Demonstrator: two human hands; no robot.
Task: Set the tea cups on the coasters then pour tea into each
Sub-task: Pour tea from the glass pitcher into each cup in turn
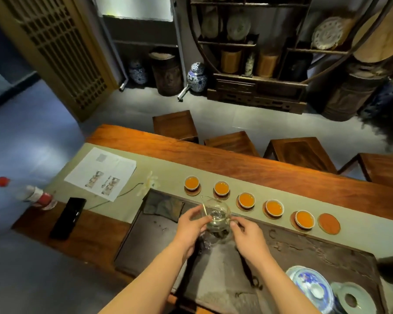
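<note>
Several white tea cups holding orange tea stand in a slanted row on round wooden coasters, from the leftmost cup [191, 183] to the rightmost cup [304, 219]. One more coaster [329, 223] at the right end of the row carries no cup. A clear glass pitcher [218, 219] sits over the dark tea tray [315, 252], looking nearly drained. My left hand [191, 225] cups the pitcher's left side. My right hand [247, 232] pinches its handle on the right.
A dark folded cloth [162, 206] lies on the tray's left end. A blue-and-white lidded bowl [311, 284] and a pale celadon piece [349, 298] sit at the lower right. A phone [68, 217], a bottle [30, 193] and a printed sheet [101, 173] lie left. Stools [232, 142] line the far side.
</note>
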